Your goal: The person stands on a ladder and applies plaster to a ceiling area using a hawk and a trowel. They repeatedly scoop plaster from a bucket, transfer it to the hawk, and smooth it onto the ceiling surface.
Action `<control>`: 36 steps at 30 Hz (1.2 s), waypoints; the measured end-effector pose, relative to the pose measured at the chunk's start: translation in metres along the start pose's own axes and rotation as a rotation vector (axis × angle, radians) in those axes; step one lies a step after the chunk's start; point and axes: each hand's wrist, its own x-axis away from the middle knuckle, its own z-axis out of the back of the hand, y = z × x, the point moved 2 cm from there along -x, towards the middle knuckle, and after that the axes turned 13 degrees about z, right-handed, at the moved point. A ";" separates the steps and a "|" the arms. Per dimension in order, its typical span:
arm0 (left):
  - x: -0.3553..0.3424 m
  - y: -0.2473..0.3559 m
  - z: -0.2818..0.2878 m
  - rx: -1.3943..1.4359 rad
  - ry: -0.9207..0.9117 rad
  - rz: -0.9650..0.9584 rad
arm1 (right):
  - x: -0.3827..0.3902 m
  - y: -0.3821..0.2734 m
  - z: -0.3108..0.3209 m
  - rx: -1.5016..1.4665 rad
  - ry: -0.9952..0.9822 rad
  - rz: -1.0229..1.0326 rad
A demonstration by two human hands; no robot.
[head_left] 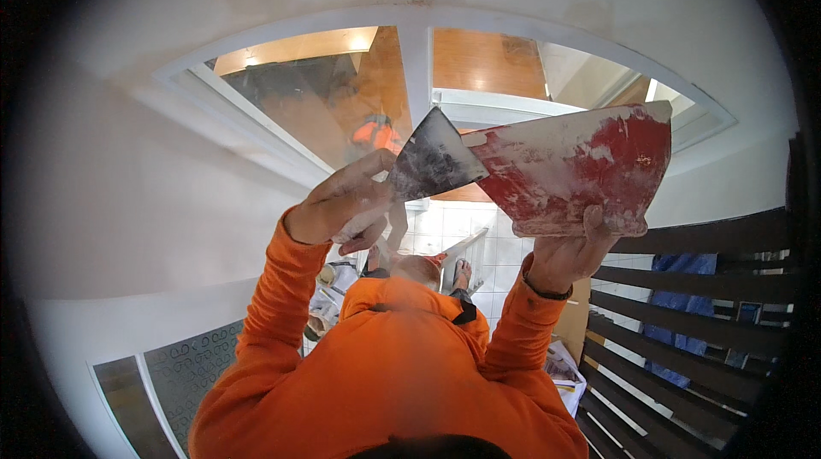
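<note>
My left hand [351, 202] grips a putty knife [436, 159] with a wide, dark, smeared blade; its handle is hidden in the fingers. The blade's right corner overlaps the left end of a red mud pan [590, 168]; whether they touch I cannot tell. White compound coats much of the pan, which is tilted up with its side facing me. My right hand [564, 258] holds the pan from below, a thumb lying against its lower edge. Pale dust or compound marks the fingers of both hands.
A white-framed window [415, 65] stands in the pale wall ahead. Dark wooden slats [684, 331] run along the right, with a blue cloth [680, 313] behind them. On the white tiled floor [445, 219] lies a long flat tool [466, 243] near my feet. A bag [564, 373] sits lower right.
</note>
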 end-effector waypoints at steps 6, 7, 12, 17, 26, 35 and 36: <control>0.006 -0.008 0.005 0.055 -0.142 -0.014 | 0.012 -0.006 -0.014 0.044 -0.242 0.075; -0.024 -0.002 -0.003 0.024 -0.026 0.012 | -0.015 0.002 0.011 0.037 -0.299 0.071; -0.023 -0.008 0.007 0.122 -0.138 0.060 | 0.011 0.011 0.036 0.434 -0.215 0.060; -0.033 -0.016 0.004 0.047 -0.002 -0.082 | 0.027 0.019 0.024 0.281 -0.293 -0.017; -0.024 0.007 -0.019 0.036 0.007 0.022 | 0.031 0.020 0.005 0.604 -0.370 -0.011; -0.028 -0.017 -0.007 0.099 0.130 0.022 | 0.011 0.014 -0.016 0.312 0.046 0.061; -0.028 -0.019 -0.006 0.074 0.165 0.001 | 0.012 0.014 -0.017 0.337 0.021 0.093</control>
